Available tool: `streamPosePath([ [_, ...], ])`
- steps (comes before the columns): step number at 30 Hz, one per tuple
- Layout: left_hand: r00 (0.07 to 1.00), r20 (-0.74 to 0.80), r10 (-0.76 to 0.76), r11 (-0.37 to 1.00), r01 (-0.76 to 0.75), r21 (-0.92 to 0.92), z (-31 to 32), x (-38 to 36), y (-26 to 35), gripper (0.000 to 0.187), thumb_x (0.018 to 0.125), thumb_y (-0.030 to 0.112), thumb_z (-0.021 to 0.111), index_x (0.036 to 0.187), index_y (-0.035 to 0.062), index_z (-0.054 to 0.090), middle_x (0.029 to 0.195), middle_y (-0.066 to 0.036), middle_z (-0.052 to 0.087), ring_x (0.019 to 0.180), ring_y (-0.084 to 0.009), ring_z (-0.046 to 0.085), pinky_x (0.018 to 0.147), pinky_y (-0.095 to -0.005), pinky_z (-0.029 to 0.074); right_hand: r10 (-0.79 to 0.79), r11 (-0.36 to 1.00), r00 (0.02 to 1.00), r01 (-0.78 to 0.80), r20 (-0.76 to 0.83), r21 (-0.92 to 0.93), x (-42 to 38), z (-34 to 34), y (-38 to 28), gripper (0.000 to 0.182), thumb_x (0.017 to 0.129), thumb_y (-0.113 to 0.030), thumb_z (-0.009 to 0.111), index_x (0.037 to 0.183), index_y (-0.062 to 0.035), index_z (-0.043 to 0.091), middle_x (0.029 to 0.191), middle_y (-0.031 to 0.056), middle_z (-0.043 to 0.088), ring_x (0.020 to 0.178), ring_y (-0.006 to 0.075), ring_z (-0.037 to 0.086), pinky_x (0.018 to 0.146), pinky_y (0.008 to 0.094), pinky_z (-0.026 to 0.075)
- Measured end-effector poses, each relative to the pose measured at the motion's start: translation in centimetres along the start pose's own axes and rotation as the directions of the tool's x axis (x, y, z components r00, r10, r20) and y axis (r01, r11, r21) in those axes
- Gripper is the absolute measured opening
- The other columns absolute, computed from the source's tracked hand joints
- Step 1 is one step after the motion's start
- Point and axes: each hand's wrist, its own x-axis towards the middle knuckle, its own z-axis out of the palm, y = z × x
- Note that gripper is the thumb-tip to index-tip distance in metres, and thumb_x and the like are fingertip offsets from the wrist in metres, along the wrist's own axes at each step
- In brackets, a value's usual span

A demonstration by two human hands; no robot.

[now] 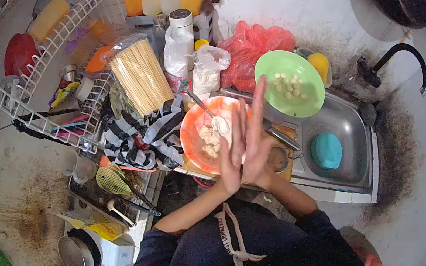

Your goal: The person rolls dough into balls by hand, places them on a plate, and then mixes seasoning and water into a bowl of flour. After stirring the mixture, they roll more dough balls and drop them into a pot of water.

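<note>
Nearest: my dark top (198, 260), pale drawstring (227, 237) hanging down the front. Left to right from there: wrapped bundle of thin sticks (141, 78), lying on or against the black-and-white bag (132, 139). Then the orange-rimmed bowl (189, 147) with the dough (209, 147) inside, spoon (201, 103) leaning in.

My left hand (231, 157) is over the bowl's right side, so it's nearer the dough, which lies just left of its fingers. No clear long axis: pale, rough, crumbly lumps, white powder on the spoon. My right hand (255, 151) faces it, palm to palm, slightly blurred. Fingers on both straight, not curled; can't tell if anything's between the palms.

Right of my right fingertips: green plate (297, 110) with small, whitish, roundish balls (288, 88) loosely grouped; right hand nearer. Last, sink (355, 159), turquoise item (326, 151) in it.
</note>
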Motion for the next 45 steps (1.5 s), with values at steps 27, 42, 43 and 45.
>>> streamPosePath([
  [27, 0.967, -0.041, 0.253, 0.967, -0.251, 0.04, -0.8, 3.5, 2.3, 0.075, 0.085, 0.061, 0.004, 0.14, 0.0098, -0.001, 0.147, -0.005, -0.003, 0.135, -0.0196, -0.005, 0.108, -0.0364, -0.005, -0.182, 0.967, 0.966, 0.143, 0.182, 0.209, -2.2, 0.5, 1.1, 0.077, 0.089, -0.029, 0.039, 0.136, -0.003, -0.016, 0.144, 0.0212, -0.011, 0.133, 0.0335, -0.006, 0.107, 0.0421, 0.0],
  [42, 0.998, -0.026, 0.055, 0.978, -0.059, -0.201, 0.2, 0.8, 2.0, 0.061, 0.093, 0.044, 0.016, 0.14, 0.0063, 0.005, 0.147, -0.007, 0.006, 0.135, -0.0177, 0.008, 0.108, -0.0315, 0.004, -0.049, 0.991, 0.999, 0.049, -0.006, 0.127, 1.0, 0.8, 2.0, 0.072, 0.091, -0.049, 0.012, 0.136, 0.0057, -0.001, 0.144, 0.0217, -0.003, 0.134, 0.0317, -0.004, 0.107, 0.0457, 0.001],
  [43, 0.998, -0.038, -0.047, 0.999, 0.048, 0.014, 0.3, 0.5, 1.5, 0.062, 0.093, 0.046, 0.016, 0.14, 0.008, 0.005, 0.147, -0.007, 0.007, 0.135, -0.0175, 0.007, 0.108, -0.0324, 0.004, -0.051, 0.991, 0.999, 0.052, -0.005, 0.127, 1.2, 0.8, 1.3, 0.072, 0.091, -0.049, 0.012, 0.136, 0.0057, -0.001, 0.144, 0.0217, -0.003, 0.134, 0.0317, -0.004, 0.107, 0.0457, 0.001],
  [45, 0.997, -0.011, -0.081, 0.99, 0.082, 0.113, -0.6, 0.7, 0.8, 0.065, 0.091, 0.05, 0.016, 0.141, 0.01, 0.005, 0.146, -0.009, 0.008, 0.135, -0.0175, 0.007, 0.108, -0.0339, 0.004, 0.038, 0.999, 0.999, -0.039, 0.011, 0.034, 1.2, 0.5, -1.0, 0.089, 0.079, -0.069, 0.004, 0.136, -0.0027, -0.015, 0.144, 0.0198, -0.013, 0.133, 0.0326, -0.009, 0.106, 0.0445, -0.002],
])
